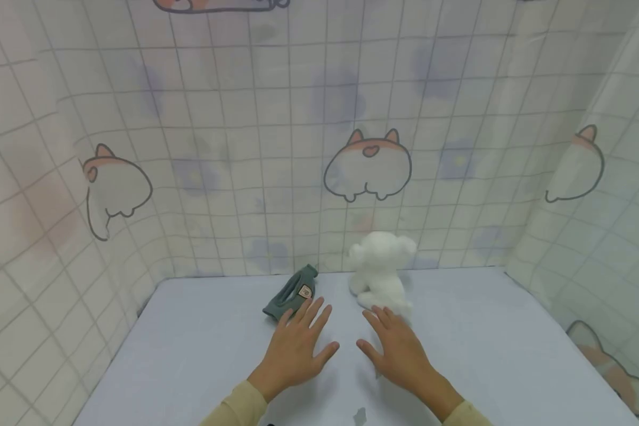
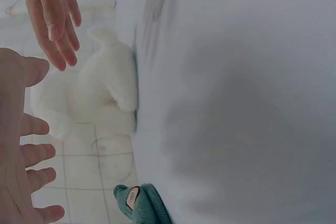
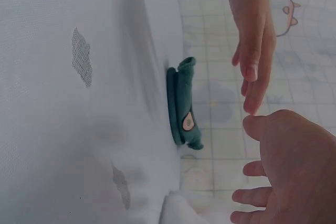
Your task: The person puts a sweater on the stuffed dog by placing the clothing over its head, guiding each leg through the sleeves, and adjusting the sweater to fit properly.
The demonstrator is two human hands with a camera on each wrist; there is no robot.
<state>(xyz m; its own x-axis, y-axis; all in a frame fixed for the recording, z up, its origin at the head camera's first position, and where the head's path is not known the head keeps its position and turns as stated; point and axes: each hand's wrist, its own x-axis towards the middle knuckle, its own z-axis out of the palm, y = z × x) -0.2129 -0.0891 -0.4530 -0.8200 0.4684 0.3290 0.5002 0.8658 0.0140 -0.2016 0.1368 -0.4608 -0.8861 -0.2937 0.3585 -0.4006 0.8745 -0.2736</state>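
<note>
Over the white table, my left hand (image 1: 296, 350) is held palm down with fingers spread and nothing in it. Its fingertips overlap the near end of a small green knitted garment (image 1: 293, 294) with a pale patch, which also shows in the right wrist view as a rolled green bundle (image 3: 181, 108). My right hand (image 1: 402, 352) is likewise spread, holding nothing. Just beyond its fingers sits a fluffy white plush toy (image 1: 380, 266), upright with rounded ears; the left wrist view shows the toy (image 2: 105, 82) from the side.
A tiled-pattern curtain (image 1: 277, 148) with cartoon animal prints encloses the table's (image 1: 191, 355) back and both sides. The garment and toy stand near the table's back edge. Small grey patches (image 1: 360, 416) mark the tabletop near its front.
</note>
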